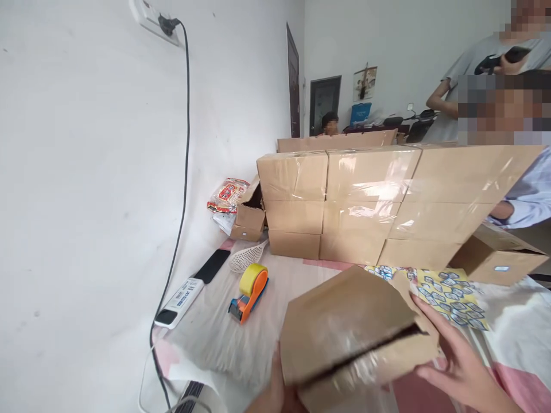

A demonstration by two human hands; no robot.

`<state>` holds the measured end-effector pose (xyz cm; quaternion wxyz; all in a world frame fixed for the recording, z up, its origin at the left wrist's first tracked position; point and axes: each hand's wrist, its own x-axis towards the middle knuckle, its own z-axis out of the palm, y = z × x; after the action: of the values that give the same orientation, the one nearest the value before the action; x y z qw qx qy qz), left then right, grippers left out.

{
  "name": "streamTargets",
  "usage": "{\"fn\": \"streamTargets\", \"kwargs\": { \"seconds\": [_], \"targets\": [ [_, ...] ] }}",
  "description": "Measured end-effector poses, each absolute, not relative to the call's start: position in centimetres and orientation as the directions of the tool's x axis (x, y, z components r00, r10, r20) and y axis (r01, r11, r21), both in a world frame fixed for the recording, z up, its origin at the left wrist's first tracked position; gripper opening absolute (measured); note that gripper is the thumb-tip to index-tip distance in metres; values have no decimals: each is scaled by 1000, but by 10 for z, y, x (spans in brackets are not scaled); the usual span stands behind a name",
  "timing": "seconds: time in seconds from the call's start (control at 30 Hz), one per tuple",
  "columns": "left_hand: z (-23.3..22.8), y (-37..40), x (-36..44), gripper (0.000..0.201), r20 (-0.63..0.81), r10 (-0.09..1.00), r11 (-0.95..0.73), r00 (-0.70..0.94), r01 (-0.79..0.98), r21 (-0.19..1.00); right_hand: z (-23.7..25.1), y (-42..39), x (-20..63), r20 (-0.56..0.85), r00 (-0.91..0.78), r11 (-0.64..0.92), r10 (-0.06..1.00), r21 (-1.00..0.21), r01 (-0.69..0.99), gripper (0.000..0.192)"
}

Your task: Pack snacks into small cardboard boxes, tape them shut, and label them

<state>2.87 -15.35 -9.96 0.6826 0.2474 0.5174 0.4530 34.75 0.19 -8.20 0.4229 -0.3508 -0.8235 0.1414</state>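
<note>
I hold a small brown cardboard box (348,332) above the table with both hands. Its top flaps are nearly closed, with a dark slit between them, and clear tape shines on its front. My left hand (275,396) grips the box's lower left corner from beneath. My right hand (456,361) holds its right end, fingers spread along the flap edge. Just behind the box lies a sheet of yellow and blue stickers (451,292).
A wall of taped cardboard boxes (365,201) stands across the table behind. An orange tape dispenser (249,289), a white mesh swatter (247,256), a power strip (181,301) and an open small box (249,215) lie left. Other people are at the far right and back.
</note>
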Motion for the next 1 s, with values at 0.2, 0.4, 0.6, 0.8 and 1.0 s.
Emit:
{"fn": "streamTargets", "kwargs": {
  "seconds": [0.2,0.4,0.6,0.8,1.0],
  "targets": [
    [-51,-103,-48,61,-369,877,414,-307,94,905,-94,8,281,446,-244,507,861,-711,487,66],
    [31,-22,-164,39,-54,681,163,-730,80,983,-127,10,264,461,-163,483,872,-761,434,62],
    [62,75,-225,36,-37,541,13,-840,-35,999,-141,9,263,430,-126,442,894,-800,405,70],
    [78,92,-239,35,168,438,-221,-883,75,972,-149,14,260,428,-147,449,892,-799,400,65],
    [90,13,-230,40,448,183,-533,-875,294,793,-106,2,275,686,-96,588,721,-532,609,65]
  ]
}}
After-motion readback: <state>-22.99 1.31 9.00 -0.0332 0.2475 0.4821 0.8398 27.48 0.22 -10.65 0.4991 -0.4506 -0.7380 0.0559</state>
